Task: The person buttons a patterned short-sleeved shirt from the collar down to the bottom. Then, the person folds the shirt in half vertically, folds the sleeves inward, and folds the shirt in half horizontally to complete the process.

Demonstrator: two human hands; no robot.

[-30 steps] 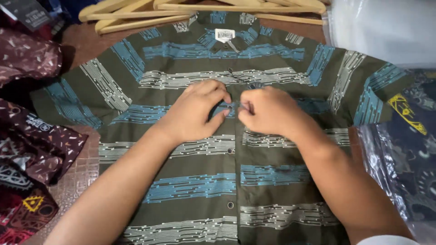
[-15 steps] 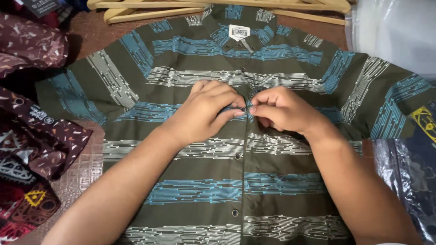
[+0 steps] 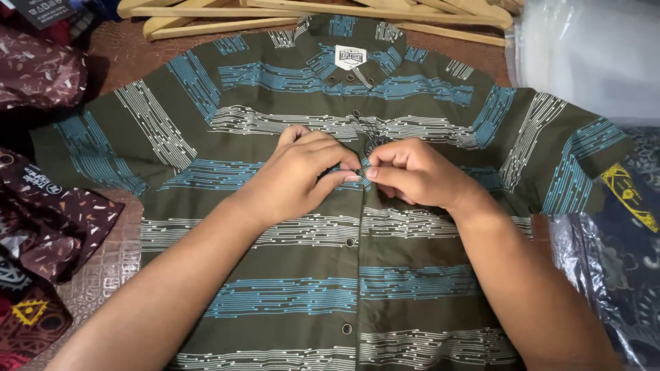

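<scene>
An olive short-sleeved shirt with blue and white stripe bands lies flat, front up, collar away from me. My left hand and my right hand meet at the button placket at chest height. Both pinch the placket edges together with fingertips, thumbs touching near the middle. Small dark buttons run down the placket below the hands. A white label shows inside the collar.
Wooden hangers lie beyond the collar. Dark red patterned garments are piled at the left. Clear plastic bags sit at the upper right, and a bagged dark patterned garment at the right.
Both hands stay at the placket, fingers working closer together at the same spot. The view has shifted slightly, so the shirt sits lower in the frame.
</scene>
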